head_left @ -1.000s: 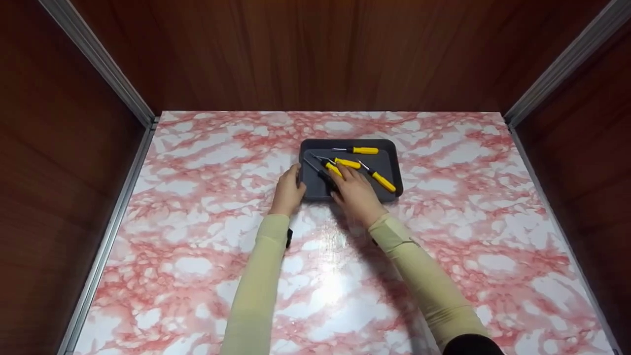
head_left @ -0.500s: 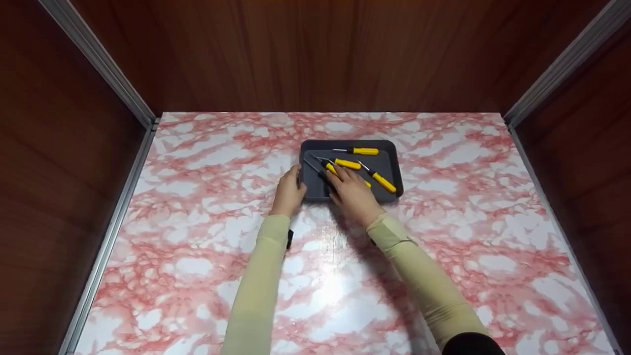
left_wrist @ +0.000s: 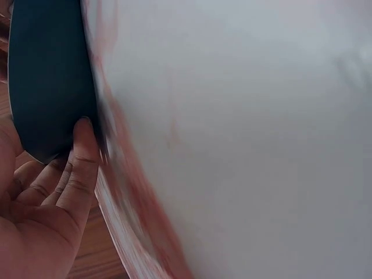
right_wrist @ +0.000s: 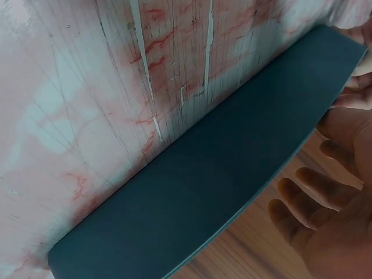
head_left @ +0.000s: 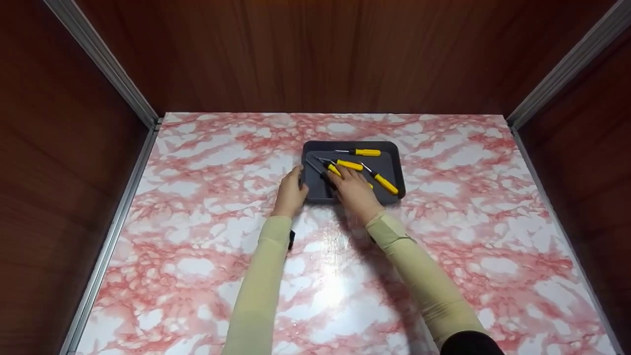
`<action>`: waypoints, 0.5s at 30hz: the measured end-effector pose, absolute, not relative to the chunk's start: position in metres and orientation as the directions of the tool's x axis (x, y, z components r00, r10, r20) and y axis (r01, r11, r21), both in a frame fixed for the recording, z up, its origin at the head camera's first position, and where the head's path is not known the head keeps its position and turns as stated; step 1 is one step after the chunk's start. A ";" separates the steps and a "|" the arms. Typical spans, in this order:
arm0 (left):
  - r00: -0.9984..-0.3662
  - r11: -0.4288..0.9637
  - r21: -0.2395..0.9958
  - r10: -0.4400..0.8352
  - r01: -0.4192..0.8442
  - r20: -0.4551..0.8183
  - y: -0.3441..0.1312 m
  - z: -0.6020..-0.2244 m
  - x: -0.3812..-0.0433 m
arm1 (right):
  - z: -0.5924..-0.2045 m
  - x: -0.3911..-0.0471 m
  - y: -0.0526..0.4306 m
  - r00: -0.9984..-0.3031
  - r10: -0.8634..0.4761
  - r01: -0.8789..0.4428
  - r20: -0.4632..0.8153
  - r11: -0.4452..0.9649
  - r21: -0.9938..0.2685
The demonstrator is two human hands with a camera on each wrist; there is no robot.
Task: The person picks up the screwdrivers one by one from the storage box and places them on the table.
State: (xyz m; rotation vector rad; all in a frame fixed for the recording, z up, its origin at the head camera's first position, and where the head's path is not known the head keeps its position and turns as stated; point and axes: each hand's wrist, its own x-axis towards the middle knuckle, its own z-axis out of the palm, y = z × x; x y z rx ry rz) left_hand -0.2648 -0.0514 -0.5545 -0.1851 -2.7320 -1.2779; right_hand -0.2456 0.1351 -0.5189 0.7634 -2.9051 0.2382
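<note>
Dark tray (head_left: 318, 190) with yellow-handled screwdrivers (head_left: 368, 153), on a red-and-white marbled desk (head_left: 468, 231)

Left panel (head_left: 59, 172): brown wood grain, edged by a gray metal rail (head_left: 106, 244).
Left sleeve (head_left: 259, 276): pale yellow; a small black piece (head_left: 292, 239) at the wrist.
Left hand (head_left: 290, 192): holds the tray by its near left corner, fingers against the outer wall, thumb at the rim; the left wrist view shows fingertips at the wall's lower edge.
Tray: rectangular, rounded corners, flat on the desk toward the back panel (head_left: 315, 59).
Contents, all inside the tray: at left, a thin slanting shaft (head_left: 314, 168), its rear end hidden by the right hand (head_left: 356, 191); next, a yellow handle (head_left: 333, 169) partly under the fingers; a second just beyond the fingertips; a third along the far wall; a fourth slanting near the right wall.
Right hand: over the tools, fingers relaxed and slightly apart; whether it presses on them cannot be told.
Right sleeve (head_left: 424, 281): pale yellow, a black band (head_left: 472, 343) low on the arm.
Right panel (head_left: 586, 167): brown wood grain.
</note>
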 end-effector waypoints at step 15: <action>-0.983 0.643 0.746 0.067 0.173 0.170 -0.052 -0.556 -0.266 | -0.524 -0.250 0.134 -0.862 -0.477 -0.496 0.171 0.864 -0.090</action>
